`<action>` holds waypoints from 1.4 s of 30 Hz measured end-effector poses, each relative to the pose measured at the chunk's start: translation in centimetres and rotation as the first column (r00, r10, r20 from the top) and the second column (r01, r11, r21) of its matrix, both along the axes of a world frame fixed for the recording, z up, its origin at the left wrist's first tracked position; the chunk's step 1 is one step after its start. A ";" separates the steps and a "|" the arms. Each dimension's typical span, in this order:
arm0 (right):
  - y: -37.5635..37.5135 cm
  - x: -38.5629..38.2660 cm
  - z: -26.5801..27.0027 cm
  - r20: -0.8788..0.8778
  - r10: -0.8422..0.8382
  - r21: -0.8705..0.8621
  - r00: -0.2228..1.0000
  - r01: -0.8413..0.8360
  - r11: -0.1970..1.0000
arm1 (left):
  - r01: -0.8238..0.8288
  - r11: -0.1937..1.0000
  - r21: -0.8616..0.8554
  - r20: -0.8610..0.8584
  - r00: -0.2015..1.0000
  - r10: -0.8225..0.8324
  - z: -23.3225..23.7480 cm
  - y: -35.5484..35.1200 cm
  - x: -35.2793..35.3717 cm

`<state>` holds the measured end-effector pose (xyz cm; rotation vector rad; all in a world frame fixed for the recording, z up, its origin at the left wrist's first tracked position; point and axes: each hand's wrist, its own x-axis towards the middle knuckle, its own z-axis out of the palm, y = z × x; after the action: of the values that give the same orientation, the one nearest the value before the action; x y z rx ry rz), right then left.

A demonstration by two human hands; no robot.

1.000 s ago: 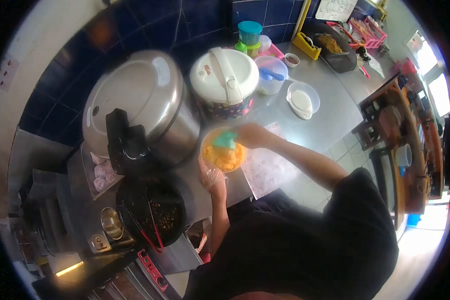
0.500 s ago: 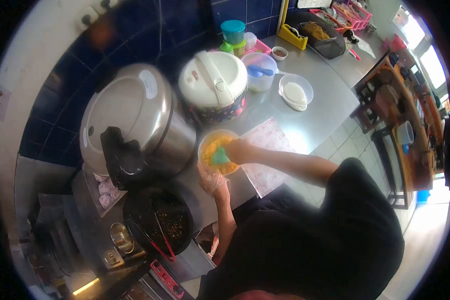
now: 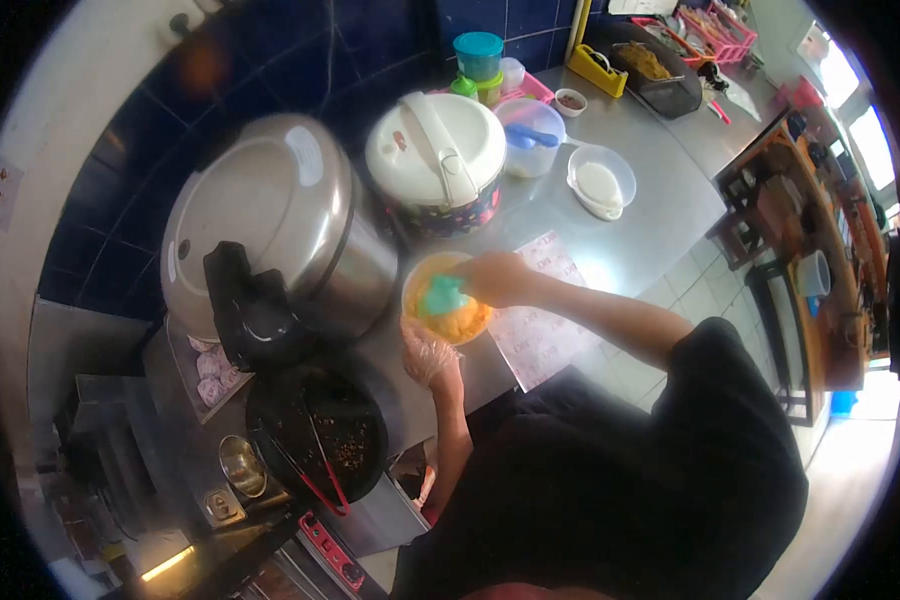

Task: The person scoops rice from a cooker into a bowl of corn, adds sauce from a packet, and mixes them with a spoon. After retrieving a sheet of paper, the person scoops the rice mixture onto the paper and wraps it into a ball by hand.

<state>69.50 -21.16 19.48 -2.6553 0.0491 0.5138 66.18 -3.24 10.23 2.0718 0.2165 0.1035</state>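
Observation:
A round pale bowl [image 3: 411, 284] holds yellow-orange food [image 3: 462, 322], its grains too blurred to name. My left hand [image 3: 428, 356], in a clear plastic glove, grips the bowl's near left rim. From the right, my right hand [image 3: 494, 278] reaches over the bowl, closed on a mint-green rice paddle [image 3: 443, 295]. The paddle's broad blade is over the food and smeared by motion; my fingers hide its handle. A printed paper sheet [image 3: 542, 340] lies just right of the bowl, under my right forearm.
Behind the bowl stand a large steel cooker [image 3: 260, 210] and a white-lidded rice cooker [image 3: 438, 150]. A dark pan [image 3: 315, 430] with red-handled tongs [image 3: 335, 490] sits at lower left. Plastic tubs [image 3: 610, 165] stand on the steel counter [image 3: 670, 190] toward the back right.
The green rice paddle has lifted and tilted within the bowl, and my right hand has moved slightly right and up. More food shows at the bowl's near side. My left hand stays at the rim.

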 end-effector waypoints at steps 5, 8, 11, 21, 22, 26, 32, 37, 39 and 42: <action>0.6 0.6 1.2 0.043 0.009 -0.138 0.999 -0.003 0.990 | -0.029 0.998 0.062 0.014 0.999 0.028 0.6 -0.3 0.2; 1.8 0.3 -3.1 0.021 0.108 -0.252 0.994 -0.100 0.963 | -0.009 1.000 0.015 -0.015 1.000 0.009 0.8 -0.5 0.0; 1.7 1.3 -8.5 0.002 0.132 -0.091 0.991 -0.132 0.987 | 0.002 1.000 -0.026 0.027 1.000 -0.001 0.4 -0.7 0.0; 0.1 2.1 -10.3 -0.275 0.166 0.150 0.947 -0.128 0.980 | 0.021 0.999 -0.028 0.008 1.000 -0.021 1.9 -0.8 -0.7; -0.7 1.4 -6.1 -0.309 0.105 0.340 0.945 0.007 0.940 | 0.028 0.999 -0.027 0.014 1.000 -0.027 2.1 -0.7 -0.8; 0.0 0.2 -5.6 0.211 -0.040 0.151 0.977 0.007 0.988 | 0.005 0.998 -0.061 0.000 1.000 -0.005 1.0 -0.5 -0.5; -0.1 1.3 -0.8 0.080 0.089 0.011 0.993 -0.090 0.996 | 0.001 1.000 -0.001 0.010 1.000 -0.001 0.8 -0.2 -0.6; 1.5 1.3 -3.8 0.017 0.065 -0.165 0.998 -0.061 0.984 | -0.021 0.999 -0.034 0.013 1.000 0.021 0.5 -0.6 -0.6; 2.3 1.6 -6.6 -0.084 0.048 -0.074 0.995 -0.054 0.996 | -0.017 0.997 -0.080 -0.004 1.000 0.016 0.5 -0.6 -0.8; 1.6 2.2 -7.1 -0.242 0.044 0.078 0.969 -0.026 0.997 | -0.039 0.992 -0.118 -0.015 0.999 0.038 0.0 -0.8 -0.8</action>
<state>71.71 -19.54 12.38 -2.5114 0.0558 0.8349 65.39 -4.00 10.23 1.9515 0.2642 0.0989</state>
